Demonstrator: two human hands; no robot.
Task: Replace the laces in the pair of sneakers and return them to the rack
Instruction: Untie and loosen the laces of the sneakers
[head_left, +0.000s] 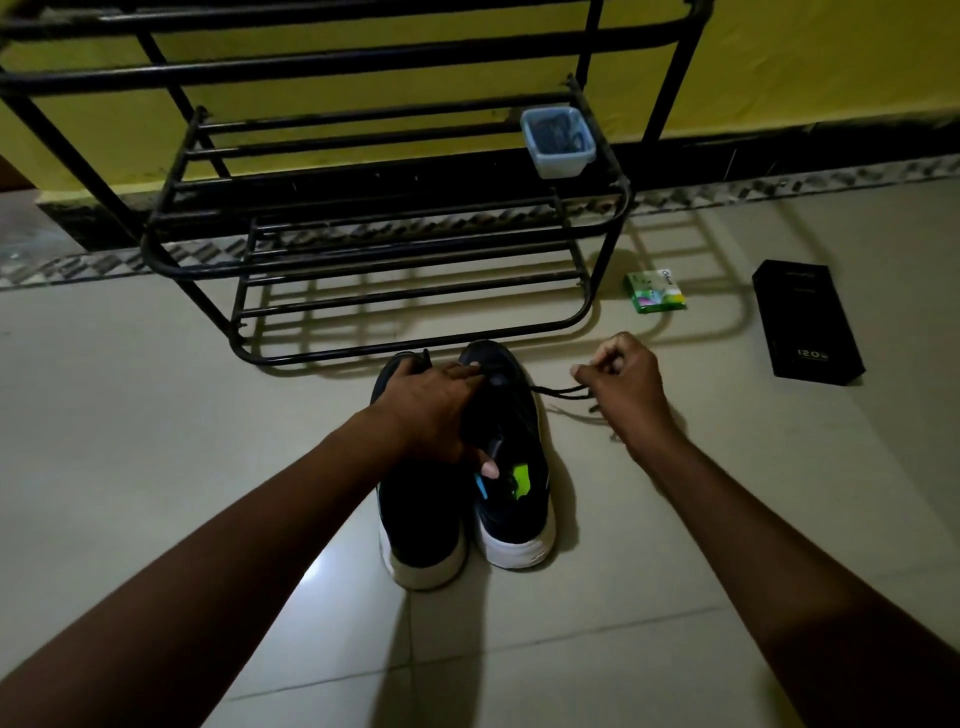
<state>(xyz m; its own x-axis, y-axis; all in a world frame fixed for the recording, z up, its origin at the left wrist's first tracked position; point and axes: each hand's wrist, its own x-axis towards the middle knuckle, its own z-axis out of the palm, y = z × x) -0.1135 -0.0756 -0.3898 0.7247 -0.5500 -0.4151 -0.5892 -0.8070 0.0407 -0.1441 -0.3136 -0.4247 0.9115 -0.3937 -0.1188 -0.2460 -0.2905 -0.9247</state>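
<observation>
Two dark sneakers with white soles stand side by side on the tiled floor (675, 545), heels toward the person and toes just short of the black metal rack (363, 249). The left sneaker (421, 525) and the right sneaker (519, 525) touch, or nearly touch, along their inner sides.

The left hand (431, 405) lies across the tops of both sneakers. Its fingers (467, 371) are stretched forward and press on the forefoot of the right sneaker, while the thumb sits spread back at the tongue opening, beside a bright green patch inside it. The hand bears down rather than closes round anything.

The right hand (623, 379) hovers above the floor, to the right of the right sneaker. Its fingers are curled together and pinch a black lace (558, 391), which runs taut and roughly level from the front eyelets of the right sneaker to that hand (a faint dark line below it may be its shadow or a second strand; it is too blurred to tell).

On the right end of a middle shelf of the rack sits a clear plastic container (558, 143) with something dark in it. On the floor right of the rack lie a small green packet (655, 292) and, farther right, a long black box (808, 325) marked "120". A yellow wall (805, 62) stands behind the rack.
</observation>
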